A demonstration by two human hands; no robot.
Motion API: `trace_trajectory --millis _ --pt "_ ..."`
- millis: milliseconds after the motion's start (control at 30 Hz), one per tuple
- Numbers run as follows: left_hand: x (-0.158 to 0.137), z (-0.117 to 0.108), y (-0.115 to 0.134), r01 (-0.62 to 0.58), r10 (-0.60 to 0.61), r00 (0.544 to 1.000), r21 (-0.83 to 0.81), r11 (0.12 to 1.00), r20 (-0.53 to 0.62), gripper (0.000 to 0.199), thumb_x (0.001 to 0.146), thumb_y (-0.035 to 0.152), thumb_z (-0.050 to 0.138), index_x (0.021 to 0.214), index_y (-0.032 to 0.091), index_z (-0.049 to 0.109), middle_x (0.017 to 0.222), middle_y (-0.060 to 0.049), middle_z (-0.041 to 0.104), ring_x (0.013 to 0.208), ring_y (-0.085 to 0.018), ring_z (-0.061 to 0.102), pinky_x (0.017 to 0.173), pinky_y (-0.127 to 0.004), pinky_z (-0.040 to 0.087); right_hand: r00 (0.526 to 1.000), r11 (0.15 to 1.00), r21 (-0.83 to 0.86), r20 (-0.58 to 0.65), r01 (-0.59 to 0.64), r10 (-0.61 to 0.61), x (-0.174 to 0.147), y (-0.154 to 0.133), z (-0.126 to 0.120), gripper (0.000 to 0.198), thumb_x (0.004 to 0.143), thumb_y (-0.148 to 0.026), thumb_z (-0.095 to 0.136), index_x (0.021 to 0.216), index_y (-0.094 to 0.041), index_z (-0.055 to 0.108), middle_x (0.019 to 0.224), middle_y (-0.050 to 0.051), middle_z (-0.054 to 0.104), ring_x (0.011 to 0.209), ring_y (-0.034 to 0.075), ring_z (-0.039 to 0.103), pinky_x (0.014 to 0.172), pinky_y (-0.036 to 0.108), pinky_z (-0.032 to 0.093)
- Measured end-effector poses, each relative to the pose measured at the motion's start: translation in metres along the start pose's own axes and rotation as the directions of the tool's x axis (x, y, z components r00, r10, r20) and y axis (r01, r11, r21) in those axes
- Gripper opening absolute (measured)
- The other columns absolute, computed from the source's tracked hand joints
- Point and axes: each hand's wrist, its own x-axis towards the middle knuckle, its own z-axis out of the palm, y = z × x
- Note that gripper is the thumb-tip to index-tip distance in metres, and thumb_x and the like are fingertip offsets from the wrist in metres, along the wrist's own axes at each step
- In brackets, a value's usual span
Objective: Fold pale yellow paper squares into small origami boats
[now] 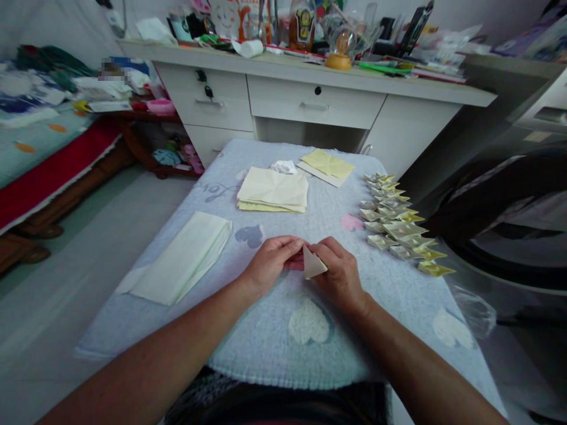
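Between my two hands, above the cloth-covered table, is a small folded piece of pale paper [312, 264] with a pointed, triangular face. My right hand [339, 271] is closed around its right side. My left hand [272, 260] pinches at its left edge, thumb and fingers together. Past my hands lies a stack of creased cream and yellow paper sheets [273, 188]. To the right, several folded paper boats [401, 227] sit in rows, some whitish and some yellow. The fold's underside is hidden by my fingers.
A long folded pale-green paper bundle [183, 257] lies on the table's left. Yellow and white sheets [328, 165] and a crumpled white tissue [284, 167] are at the back. Beyond stands a white desk [316, 94] with drawers; a washing machine [543, 118] is at right.
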Motion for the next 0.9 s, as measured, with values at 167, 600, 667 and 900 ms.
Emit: trace_trajectory --millis 167,600,667,900 --pt "0.0000 0.0002 0.0006 0.032 -0.032 0.999 -0.063 0.997 0.003 0.026 0.070 0.034 0.079 0.080 0.010 0.073 0.074 -0.006 0.070 0.067 -0.013 0.062 0.066 -0.025 0.051 0.995 0.999 0.035 -0.100 0.031 -0.027 -0.0012 -0.0039 0.0005 0.013 0.089 -0.019 0.056 0.097 -0.020 0.066 0.083 0.004 0.056 0.071 0.015 0.054 0.061 0.026 0.042" --pt "0.0001 -0.0031 -0.0041 0.060 -0.057 0.998 -0.116 0.991 0.033 0.021 0.074 0.030 0.076 0.081 0.011 0.074 0.072 -0.005 0.069 0.069 -0.012 0.063 0.064 -0.022 0.049 0.984 0.996 0.025 -0.155 0.089 -0.084 0.0011 -0.0072 -0.0035 0.015 0.085 -0.018 0.061 0.100 -0.019 0.062 0.084 0.005 0.056 0.073 0.017 0.054 0.060 0.027 0.043" --pt "-0.0005 -0.0023 -0.0038 0.067 -0.064 0.998 -0.122 0.990 0.029 0.020 0.073 0.029 0.076 0.080 0.011 0.074 0.072 -0.005 0.069 0.069 -0.012 0.063 0.064 -0.022 0.049 0.983 0.995 0.074 -0.178 0.066 -0.052 0.0027 -0.0085 -0.0044 0.012 0.085 -0.018 0.062 0.096 -0.019 0.062 0.083 0.005 0.056 0.073 0.016 0.054 0.060 0.027 0.043" --pt "-0.0031 0.0031 -0.0001 0.078 -0.073 0.996 -0.117 0.990 0.043 0.021 0.070 0.029 0.078 0.077 0.010 0.074 0.072 -0.005 0.070 0.067 -0.012 0.062 0.065 -0.023 0.050 0.985 0.987 0.155 -0.172 0.034 -0.007 0.0044 -0.0098 -0.0069 0.008 0.081 -0.018 0.064 0.087 -0.018 0.059 0.078 0.003 0.055 0.070 0.015 0.053 0.060 0.027 0.041"
